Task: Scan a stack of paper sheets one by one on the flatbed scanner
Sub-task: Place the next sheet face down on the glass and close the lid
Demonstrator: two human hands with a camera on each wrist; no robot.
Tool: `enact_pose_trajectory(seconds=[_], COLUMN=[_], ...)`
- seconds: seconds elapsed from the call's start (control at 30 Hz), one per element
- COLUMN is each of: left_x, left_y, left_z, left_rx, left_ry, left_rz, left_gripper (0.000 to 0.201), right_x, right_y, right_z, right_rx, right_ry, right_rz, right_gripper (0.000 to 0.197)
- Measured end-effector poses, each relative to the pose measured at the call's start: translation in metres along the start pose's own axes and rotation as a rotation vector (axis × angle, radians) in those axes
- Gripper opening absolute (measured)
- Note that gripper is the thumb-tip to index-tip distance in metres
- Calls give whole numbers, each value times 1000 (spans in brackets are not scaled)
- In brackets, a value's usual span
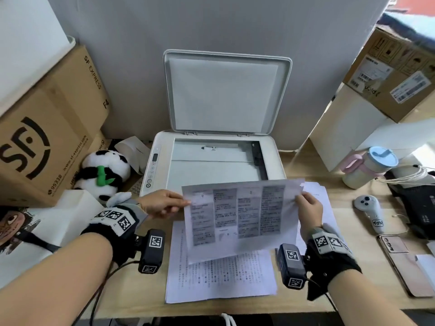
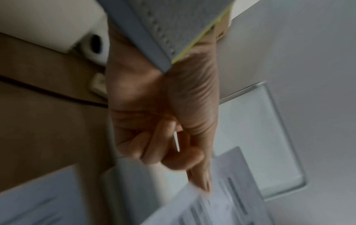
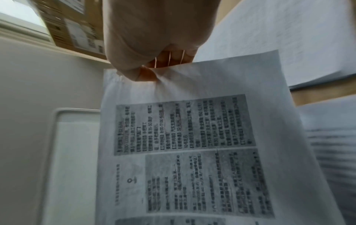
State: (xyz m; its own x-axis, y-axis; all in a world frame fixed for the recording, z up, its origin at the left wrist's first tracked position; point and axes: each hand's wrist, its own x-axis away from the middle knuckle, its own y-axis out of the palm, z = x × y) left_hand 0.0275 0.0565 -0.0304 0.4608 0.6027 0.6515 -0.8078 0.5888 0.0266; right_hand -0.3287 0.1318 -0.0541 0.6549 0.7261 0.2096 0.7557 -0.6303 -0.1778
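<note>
A printed sheet with grey text blocks hangs in the air just in front of the white flatbed scanner, whose lid stands up and whose glass is bare. My left hand pinches the sheet's left edge and my right hand pinches its right edge. The right wrist view shows the sheet creased under the thumb of my right hand. In the blurred left wrist view my left hand touches the sheet. A stack of printed sheets lies on the desk below.
Another pile of paper lies right of the scanner. A panda plush and cardboard boxes crowd the left. A pale mug, a white controller, a phone and a black device sit right.
</note>
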Motion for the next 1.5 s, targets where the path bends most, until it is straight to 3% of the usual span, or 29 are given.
enact_pose_trajectory(seconds=[0.2,0.37,0.43,0.57,0.67,0.77,1.1,1.2,1.27,1.33,1.43,1.5], left_x=[14,24,19,1,-14,-28,-60,-59,-61,-64,-71,-74], left_y=[-25,-40,-47,-47,-42,-35,-25,-25,-24,-22,-20,-20], left_z=[83,113,105,73,45,30,22,20,19,20,20,20], left_rx=[336,498,500,241,8,-145,-532,-688,-760,-806,-819,-829], left_ry=[331,523,505,355,233,154,19,71,147,196,192,177], left_rz=[390,447,505,613,607,727,843,888,837,754,686,689], left_gripper=[15,48,59,16,20,28,44,44,42,43,42,41], right_x=[-17,-20,-20,-23,-28,-34,-49,-53,-54,-52,-50,-50], right_y=[27,46,49,55,57,60,67,69,71,73,76,77], right_z=[-81,-119,-118,-92,-64,-40,-20,-26,-25,-24,-19,-14], right_rx=[-102,-286,-291,-65,84,253,653,764,867,908,974,1023], right_ry=[-225,-221,-192,-149,-75,-82,-74,-87,-157,-219,-307,-340], right_rz=[-25,-172,-216,-283,-316,-301,-290,-281,-277,-306,-368,-385], right_gripper=[27,30,34,22,19,18,14,4,8,24,50,55])
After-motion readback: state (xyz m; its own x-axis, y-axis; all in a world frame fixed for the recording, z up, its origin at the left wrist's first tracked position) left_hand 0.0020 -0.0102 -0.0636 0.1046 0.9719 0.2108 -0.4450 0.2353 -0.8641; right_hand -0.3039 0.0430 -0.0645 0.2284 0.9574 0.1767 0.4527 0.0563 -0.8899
